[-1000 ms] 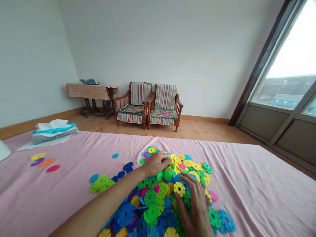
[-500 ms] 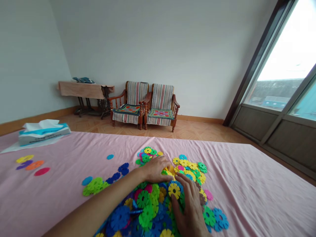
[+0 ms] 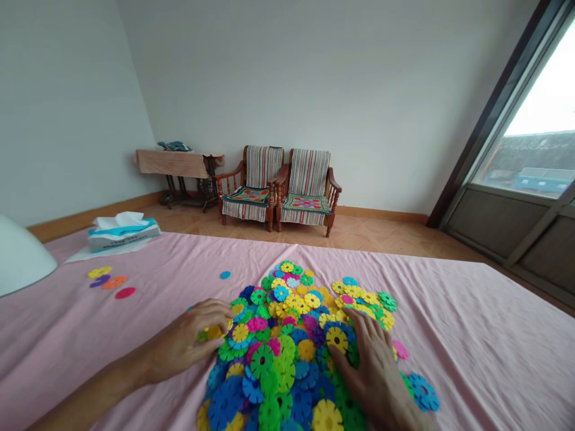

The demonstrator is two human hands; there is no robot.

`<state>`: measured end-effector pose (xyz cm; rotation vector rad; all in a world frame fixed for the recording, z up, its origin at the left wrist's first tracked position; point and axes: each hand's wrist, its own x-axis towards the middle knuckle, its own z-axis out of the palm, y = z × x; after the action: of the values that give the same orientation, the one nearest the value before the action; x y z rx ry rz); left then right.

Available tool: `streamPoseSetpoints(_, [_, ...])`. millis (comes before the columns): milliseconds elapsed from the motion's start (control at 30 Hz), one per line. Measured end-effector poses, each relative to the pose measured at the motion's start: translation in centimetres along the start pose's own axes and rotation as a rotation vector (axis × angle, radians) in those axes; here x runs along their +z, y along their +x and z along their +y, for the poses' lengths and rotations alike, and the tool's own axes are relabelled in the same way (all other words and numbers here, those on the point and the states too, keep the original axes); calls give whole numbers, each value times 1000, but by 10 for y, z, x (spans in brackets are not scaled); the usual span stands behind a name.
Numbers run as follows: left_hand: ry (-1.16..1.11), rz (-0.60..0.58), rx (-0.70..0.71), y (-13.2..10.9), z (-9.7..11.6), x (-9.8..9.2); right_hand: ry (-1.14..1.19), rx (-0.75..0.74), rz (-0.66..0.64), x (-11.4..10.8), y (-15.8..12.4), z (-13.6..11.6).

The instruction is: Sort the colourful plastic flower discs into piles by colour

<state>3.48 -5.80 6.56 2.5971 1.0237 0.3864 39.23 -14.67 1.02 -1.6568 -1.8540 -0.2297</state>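
A heap of flower-shaped plastic discs (image 3: 269, 359) in several colours lies in front of me on the pink cloth. My left hand (image 3: 193, 338) rests at the heap's left edge, its fingers bent and the thumb apart. Yellow and green discs (image 3: 211, 333) show in the gap between that thumb and the fingers, and the palm side is hidden. On the right side of the heap lies my right hand (image 3: 372, 362), fingers stretched forward and thumb spread. Close to its thumb is a yellow disc (image 3: 336, 340) on top of blue ones.
A tissue box (image 3: 123, 232) stands at the cloth's far left. Several loose discs lie nearby, among them an orange disc (image 3: 114, 282) and a blue disc (image 3: 225, 275). A white rounded object (image 3: 22, 257) enters at left. Two wooden chairs (image 3: 305, 203) stand beyond the pink cloth (image 3: 471, 335).
My left hand has moved from the top of the heap to its left edge, uncovering the middle discs. My right hand stays at the heap's right side. The view has turned slightly left.
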Motion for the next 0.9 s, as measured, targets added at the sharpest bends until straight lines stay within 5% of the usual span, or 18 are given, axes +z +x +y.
streamPoseSetpoints(133, [95, 91, -211, -43, -47, 2, -81, 5, -111, -3, 2, 13])
streamPoseSetpoints(267, [103, 75, -246, -61, -72, 27, -56, -27, -167, 10, 12, -4])
streamPoseSetpoints(500, [-24, 36, -131, -50, -6, 44, 63, -55, -308, 44, 53, -77])
streamPoseSetpoints(633, [-67, -33, -125, -53, 26, 50, 156, -169, -422, 45, 64, -104])
streamPoseSetpoints(800, [-49, -74, -134, -48, 47, 60, 242, -397, -534, 16, 52, -103])
streamPoseSetpoints(900, [-58, -140, -95, -32, 61, 60, 246, -413, -542, -6, 42, -85])
